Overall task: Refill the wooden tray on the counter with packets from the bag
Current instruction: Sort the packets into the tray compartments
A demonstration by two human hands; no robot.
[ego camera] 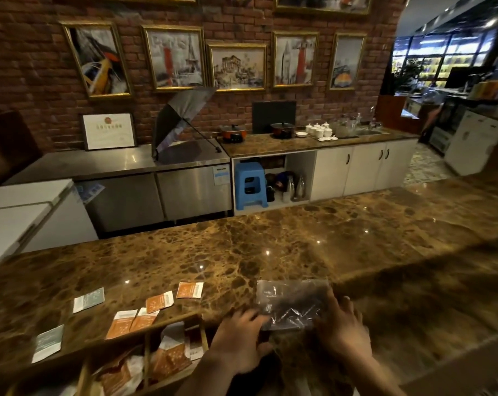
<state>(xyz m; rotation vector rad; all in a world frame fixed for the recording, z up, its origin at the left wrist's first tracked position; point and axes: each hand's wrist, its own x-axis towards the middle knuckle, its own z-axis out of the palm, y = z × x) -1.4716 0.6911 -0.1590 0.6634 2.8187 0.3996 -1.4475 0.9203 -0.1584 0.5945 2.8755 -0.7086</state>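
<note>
A clear plastic bag (pixel 292 302) lies crumpled on the brown marble counter (pixel 299 247), held from both sides. My left hand (pixel 239 341) grips its left edge and my right hand (pixel 342 330) grips its right side. The wooden tray (pixel 146 352) with dividers sits at the lower left, holding orange-and-white packets (pixel 170 358) in its compartments. Several loose orange packets (pixel 159 301) and two pale green packets (pixel 88 299) lie on the counter beyond the tray.
Behind the counter run a steel fridge unit (pixel 162 192), a blue stool (pixel 250 185) and white cabinets (pixel 362 170) with pots and cups on top. An open umbrella (pixel 179 124) rests on the steel top. A white chest (pixel 22 218) stands at left.
</note>
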